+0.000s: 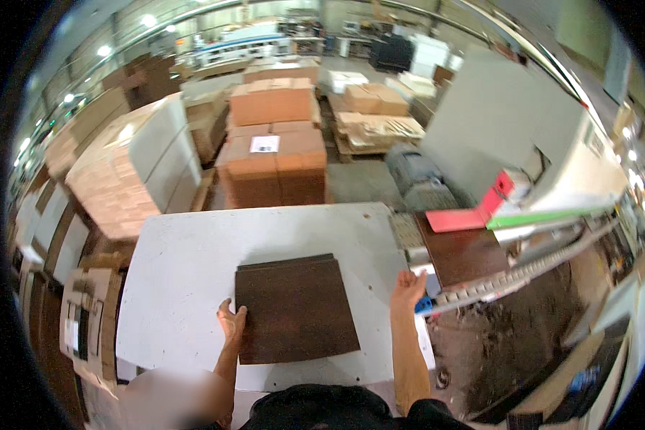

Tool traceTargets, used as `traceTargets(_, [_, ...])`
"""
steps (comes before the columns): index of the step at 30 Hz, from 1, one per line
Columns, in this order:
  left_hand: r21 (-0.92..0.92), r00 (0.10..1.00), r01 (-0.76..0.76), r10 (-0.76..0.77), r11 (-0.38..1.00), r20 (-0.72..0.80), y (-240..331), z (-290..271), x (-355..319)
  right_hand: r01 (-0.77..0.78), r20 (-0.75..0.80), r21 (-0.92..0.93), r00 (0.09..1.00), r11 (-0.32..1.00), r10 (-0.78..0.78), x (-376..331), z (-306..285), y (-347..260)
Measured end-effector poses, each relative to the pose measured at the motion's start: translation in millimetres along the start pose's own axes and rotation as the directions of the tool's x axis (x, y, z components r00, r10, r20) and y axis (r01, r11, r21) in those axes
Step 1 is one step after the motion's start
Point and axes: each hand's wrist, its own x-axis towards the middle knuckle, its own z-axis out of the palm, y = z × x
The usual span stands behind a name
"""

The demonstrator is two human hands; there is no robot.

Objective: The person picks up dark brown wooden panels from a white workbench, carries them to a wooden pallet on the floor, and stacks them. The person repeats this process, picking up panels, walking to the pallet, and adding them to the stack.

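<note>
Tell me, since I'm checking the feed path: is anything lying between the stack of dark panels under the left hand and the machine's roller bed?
Nothing visible. Bare white table separates the dark panel stack from the roller bed; only the right hand rests at that edge. Another dark panel already lies on the machine.

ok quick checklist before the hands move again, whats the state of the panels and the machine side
1. Left hand on the dark brown panels: ok, it grips the stack's left edge.
2. Stack flat on the white table: ok, though the top panel sits slightly askew.
3. Right hand free: ok, open, at the table's right edge beside the machine.
4. Feed bed free: not ok, another brown panel lies on it.
5. Red guard position: cannot tell.
6. Table space around the stack: ok, bare white surface shows on all sides.
</note>
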Motion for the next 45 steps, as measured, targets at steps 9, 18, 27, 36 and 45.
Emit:
traceTargets(9, [-0.149,1.000,0.010,-0.012,0.989,-0.016,22.0,-39.1,-9.4,0.095,-0.336,0.283,0.942,0.954,0.006,2.9,9.6,11.5])
traceTargets(18, [-0.646,0.805,0.505,-0.043,0.572,0.591,164.8,31.0,-36.2,-0.249,-0.141,-0.056,0.961,0.967,0.239,-113.7,11.2,18.2])
traceTargets(27, [-0.640,0.646,0.763,-0.151,0.093,0.748,255.8,55.1,-88.0,-0.460,0.026,-0.247,0.876,0.853,0.481,-262.3,25.7,-4.6])
traceTargets(36, [-0.828,0.852,0.516,-0.032,0.220,0.523,222.1,-28.2,-72.0,-0.330,0.092,-0.454,0.906,0.827,0.412,-185.0,-20.7,-25.9])
traceTargets(45, [-0.891,0.950,0.034,0.262,0.452,0.170,212.5,-116.7,-87.6,0.646,0.640,-0.678,0.753,0.351,-0.151,-89.7,138.7,-114.6])
